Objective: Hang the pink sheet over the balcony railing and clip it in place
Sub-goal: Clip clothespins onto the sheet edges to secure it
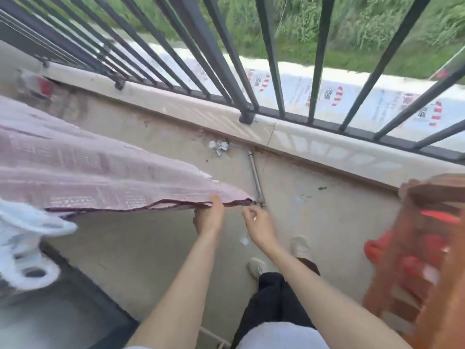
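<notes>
The pink sheet (pixel 83 170) with a dark hem stretches from the left edge toward the middle, held up off the floor. My left hand (pixel 210 215) grips the hem near its right corner. My right hand (pixel 258 222) is just right of it, fingers curled at the sheet's corner tip; whether it pinches the cloth is unclear. The dark metal balcony railing (pixel 249 107) with vertical bars runs across the top, above a low concrete wall (pixel 176 137). No clip is visible.
A white plastic object (pixel 27 248) sits blurred at the lower left. An orange and red blurred object (pixel 422 260) stands at the right. A thin metal pipe (pixel 255 177) runs down the wall. My shoes (pixel 299 248) and dark trousers stand on the concrete floor.
</notes>
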Demonstrator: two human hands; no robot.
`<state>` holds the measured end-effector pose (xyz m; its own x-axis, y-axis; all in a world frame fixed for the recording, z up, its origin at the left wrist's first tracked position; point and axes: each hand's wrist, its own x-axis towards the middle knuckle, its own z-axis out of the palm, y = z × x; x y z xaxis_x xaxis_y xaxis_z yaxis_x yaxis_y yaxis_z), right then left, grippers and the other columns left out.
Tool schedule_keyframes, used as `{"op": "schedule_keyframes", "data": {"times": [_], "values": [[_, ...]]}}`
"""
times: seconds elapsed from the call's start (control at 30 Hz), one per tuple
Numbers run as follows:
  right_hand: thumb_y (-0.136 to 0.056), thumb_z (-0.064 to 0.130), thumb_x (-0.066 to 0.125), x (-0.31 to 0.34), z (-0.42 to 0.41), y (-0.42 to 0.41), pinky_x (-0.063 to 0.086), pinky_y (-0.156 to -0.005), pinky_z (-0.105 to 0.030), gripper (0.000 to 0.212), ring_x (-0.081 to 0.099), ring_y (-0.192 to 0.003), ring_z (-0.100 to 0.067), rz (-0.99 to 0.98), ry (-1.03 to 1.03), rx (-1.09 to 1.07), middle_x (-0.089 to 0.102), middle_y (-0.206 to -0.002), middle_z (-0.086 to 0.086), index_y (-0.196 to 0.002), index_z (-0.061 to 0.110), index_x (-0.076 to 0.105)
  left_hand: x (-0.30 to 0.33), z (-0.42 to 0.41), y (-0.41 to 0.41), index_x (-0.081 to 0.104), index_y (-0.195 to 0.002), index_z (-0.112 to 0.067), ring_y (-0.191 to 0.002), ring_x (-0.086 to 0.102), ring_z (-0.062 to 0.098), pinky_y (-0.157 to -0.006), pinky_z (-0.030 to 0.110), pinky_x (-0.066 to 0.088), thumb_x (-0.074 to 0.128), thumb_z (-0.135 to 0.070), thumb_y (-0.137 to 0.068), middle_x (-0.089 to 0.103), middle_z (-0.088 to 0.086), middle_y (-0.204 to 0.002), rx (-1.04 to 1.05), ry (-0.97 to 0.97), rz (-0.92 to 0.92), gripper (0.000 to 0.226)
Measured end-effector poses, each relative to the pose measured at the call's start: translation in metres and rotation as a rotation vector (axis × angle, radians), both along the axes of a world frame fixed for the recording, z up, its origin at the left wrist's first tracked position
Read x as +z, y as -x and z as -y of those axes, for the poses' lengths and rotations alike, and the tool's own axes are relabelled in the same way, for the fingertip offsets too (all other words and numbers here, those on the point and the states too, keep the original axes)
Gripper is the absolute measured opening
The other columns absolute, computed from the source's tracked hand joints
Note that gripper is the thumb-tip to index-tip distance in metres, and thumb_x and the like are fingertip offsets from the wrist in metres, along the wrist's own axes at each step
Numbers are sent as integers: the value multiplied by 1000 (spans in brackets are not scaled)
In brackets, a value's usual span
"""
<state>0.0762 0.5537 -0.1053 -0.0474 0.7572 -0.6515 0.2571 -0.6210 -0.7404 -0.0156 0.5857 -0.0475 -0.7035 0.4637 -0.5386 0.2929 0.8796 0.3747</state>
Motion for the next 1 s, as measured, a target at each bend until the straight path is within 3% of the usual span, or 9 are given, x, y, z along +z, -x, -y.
{"op": "schedule_keyframes", "data": {"times": [0.13,0.27,0.43,0.53,0.6,0.73,0.87,0.93,1.0], "values": [[-93,29,51,-18,9,-17,44,-55,-27,29,53,-71,-22,-317,401,-244,56,-83,-16,-89,2,62,-20,2,1,61,-105,0,-102,61,35,-85,45,53,51,-43,-83,64,22,-110,201,-47,21,49],[-92,20,54,-26,11,-24,44,-59,-18,24,50,-72,-9,-525,424,-274,56,-90,-11,-99,-1,61,-30,4,0,65,-77,-4,-88,67,31,-81,42,55,60,-43,-77,69,16,-84,316,-137,-29,40],[-89,5,57,-29,7,-22,50,-72,-18,28,56,-83,-15,-602,431,-284,59,-101,-15,-110,-13,58,-33,10,-7,64,-90,1,-84,67,27,-76,30,51,67,-31,-78,71,16,-91,383,-254,-38,34],[-88,-6,52,-28,5,-22,46,-94,-31,28,57,-87,-18,-722,502,-342,58,-106,-18,-114,-14,54,-35,10,-7,63,-93,-2,-88,67,27,-83,36,53,67,-26,-77,70,15,-95,375,-264,-38,29],[-87,-10,49,-28,5,-22,43,-99,-33,31,58,-88,-19,-813,556,-406,57,-108,-20,-117,-15,51,-38,11,-4,61,-101,0,-93,65,28,-88,39,52,67,-22,-76,68,15,-102,369,-216,-25,34],[-88,-6,50,-29,10,-24,44,-96,-35,31,60,-93,-24,-981,625,-487,59,-107,-20,-118,-16,48,-47,18,-2,66,-97,1,-96,65,24,-88,30,48,65,-23,-79,70,13,-102,197,-70,-25,29],[-92,10,51,-28,15,-30,52,-78,-30,31,64,-85,-23,-1013,697,-372,62,-98,-7,-122,3,50,-49,25,-5,68,-97,-4,-95,64,22,-66,11,33,63,-29,-81,71,10,-102,104,-61,-27,30],[-92,12,51,-28,18,-31,52,-66,-23,31,63,-80,-20,-1016,714,-350,62,-96,-6,-122,3,51,-48,27,-4,68,-102,-5,-102,62,21,-72,12,34,62,-33,-82,69,8,-107,112,-57,-28,35],[-92,8,51,-28,19,-31,54,-68,-21,33,62,-80,-20,-1043,723,-388,62,-97,-11,-122,-5,51,-47,30,-3,67,-103,-6,-104,60,20,-76,13,34,63,-35,-82,69,7,-109,128,-53,-29,37]]}}
